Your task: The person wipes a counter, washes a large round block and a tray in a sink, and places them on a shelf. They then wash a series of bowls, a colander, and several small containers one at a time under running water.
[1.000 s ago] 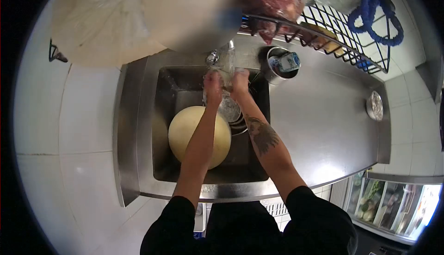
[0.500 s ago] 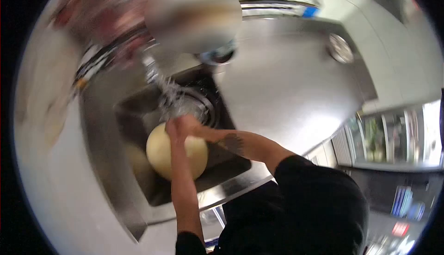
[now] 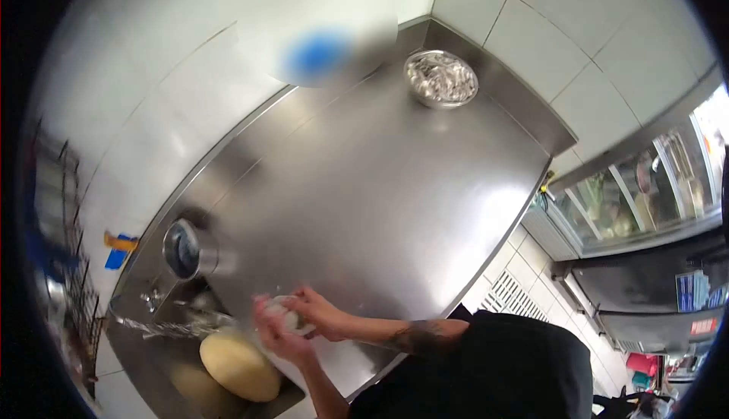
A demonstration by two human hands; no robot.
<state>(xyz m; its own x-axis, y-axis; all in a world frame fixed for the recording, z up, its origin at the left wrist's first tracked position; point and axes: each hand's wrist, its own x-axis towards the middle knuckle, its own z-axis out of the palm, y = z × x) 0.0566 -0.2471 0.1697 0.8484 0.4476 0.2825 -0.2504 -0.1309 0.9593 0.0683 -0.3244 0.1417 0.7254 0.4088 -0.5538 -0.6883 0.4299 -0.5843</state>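
Clasps a whitish item [image 3: 293, 317], too blurred to identify, between left hand [image 3: 276, 332] and right hand [image 3: 324, 314], over the steel counter [image 3: 364, 191] beside the sink [image 3: 184, 383]. Has a rounded yellowish object [image 3: 239, 366] nearby in the sink.

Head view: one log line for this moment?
left hand + right hand: whitish item between them, identity unclear | yellow round object: in sink | water: running | metal bowl: on counter
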